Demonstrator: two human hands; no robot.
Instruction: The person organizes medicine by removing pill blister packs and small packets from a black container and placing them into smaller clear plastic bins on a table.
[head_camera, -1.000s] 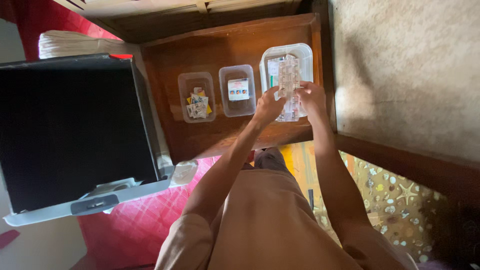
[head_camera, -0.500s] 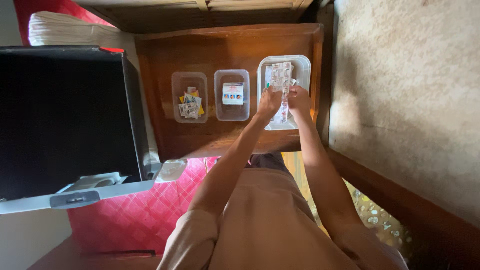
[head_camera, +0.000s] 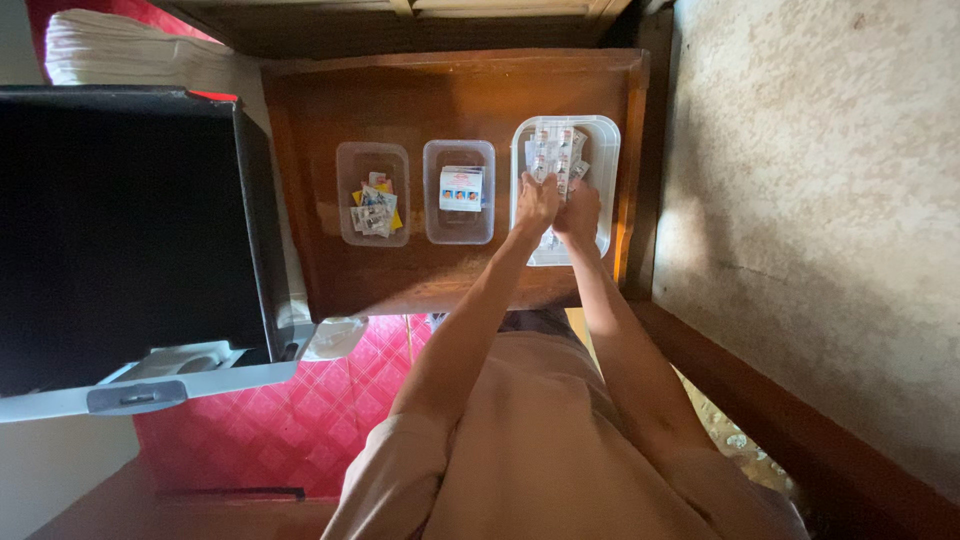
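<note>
A speckled beige wall runs along the right edge of the small wooden table; a black box stands off its left edge. Three clear tubs sit in a row, seemingly sorted by contents: the large tub near the right edge, then the middle tub, then the left tub. Over the large tub, left hand and right hand clasp a bundle of blister strips together.

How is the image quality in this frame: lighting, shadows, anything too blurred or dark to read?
Head view: warm light falls on the wooden table and the three clear tubs, brightest on the large tub where the left hand and right hand hold blister packs. The black box is featureless dark. The packs' details are too small to make out. Edges bend slightly from the wide lens.
</note>
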